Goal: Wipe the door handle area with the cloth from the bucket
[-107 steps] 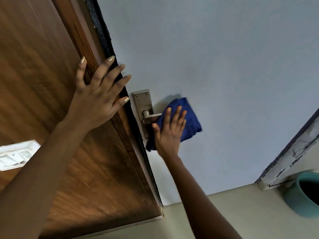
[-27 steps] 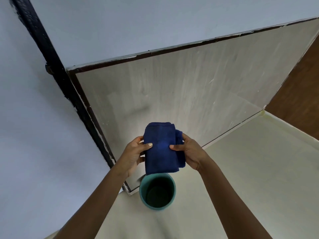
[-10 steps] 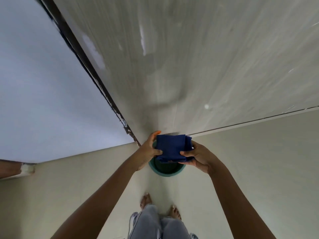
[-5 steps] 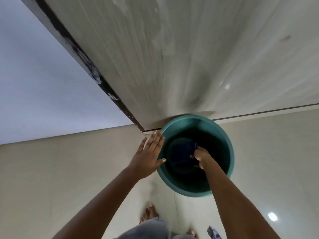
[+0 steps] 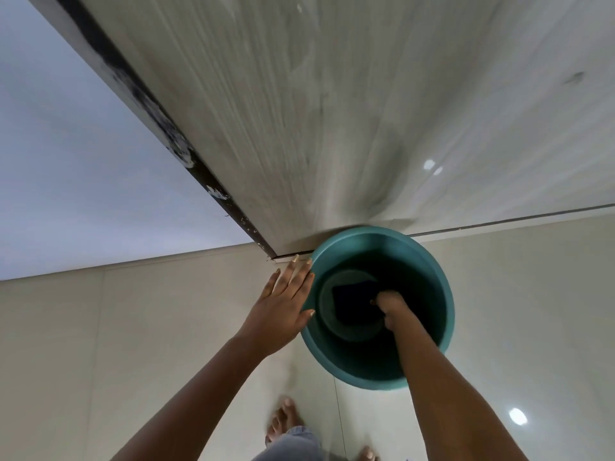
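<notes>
Right hand (image 5: 387, 304) reaches down inside bucket (image 5: 429, 261), fingers pinched on right edge of cloth (image 5: 354, 302) lying flat on bucket's bottom, cloth extending leftward from fingers; left hand (image 5: 283, 307) spread flat outside left rim.

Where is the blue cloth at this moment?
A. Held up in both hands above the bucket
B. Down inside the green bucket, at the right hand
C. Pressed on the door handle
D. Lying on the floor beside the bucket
B: the blue cloth lies at the bottom of the green bucket, where the right hand reaches in to it, while the left hand rests open against the bucket's outer rim.
</notes>
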